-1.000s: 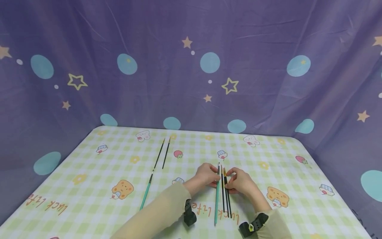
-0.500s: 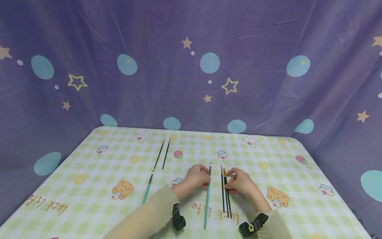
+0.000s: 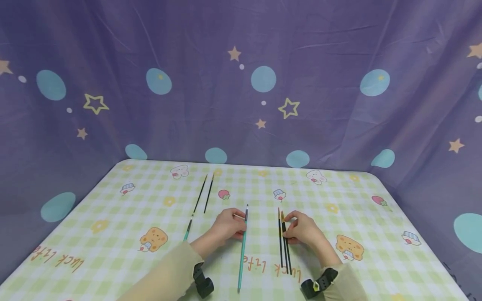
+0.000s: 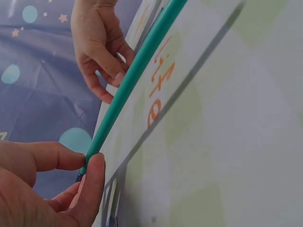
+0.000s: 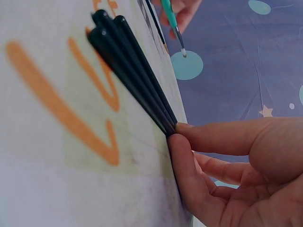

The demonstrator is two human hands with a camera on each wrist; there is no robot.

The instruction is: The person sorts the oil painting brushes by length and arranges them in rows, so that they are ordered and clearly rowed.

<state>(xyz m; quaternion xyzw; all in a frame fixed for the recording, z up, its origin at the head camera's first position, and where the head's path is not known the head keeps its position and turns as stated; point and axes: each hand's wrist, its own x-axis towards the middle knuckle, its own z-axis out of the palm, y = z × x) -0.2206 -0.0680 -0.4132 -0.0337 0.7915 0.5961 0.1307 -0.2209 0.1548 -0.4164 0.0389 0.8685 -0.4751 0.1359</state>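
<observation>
My left hand (image 3: pixel 227 225) pinches a teal-handled paintbrush (image 3: pixel 242 255) near its dark ferrule, bristles pointing away from me. In the left wrist view, the teal handle (image 4: pixel 125 90) is raised above the tablecloth, and a shadow lies apart from it. To the right, thumb and finger of my right hand (image 3: pixel 303 228) pinch a bundle of slim black paintbrushes (image 3: pixel 287 253) with gold ferrules. Three black handle ends (image 5: pixel 106 28) show close together in the right wrist view. Just left of that bundle lies a further black paintbrush (image 3: pixel 280 244).
Another teal paintbrush (image 3: pixel 188 228) lies left of my left forearm, which covers its lower part. Two thin black paintbrushes (image 3: pixel 200 193) lie side by side farther back. A checked cloth (image 3: pixel 339 196) covers the table, and a purple curtain (image 3: pixel 324 117) hangs behind it.
My left hand has moved left with the teal paintbrush, away from the black ones. My right hand stays in place on its bundle.
</observation>
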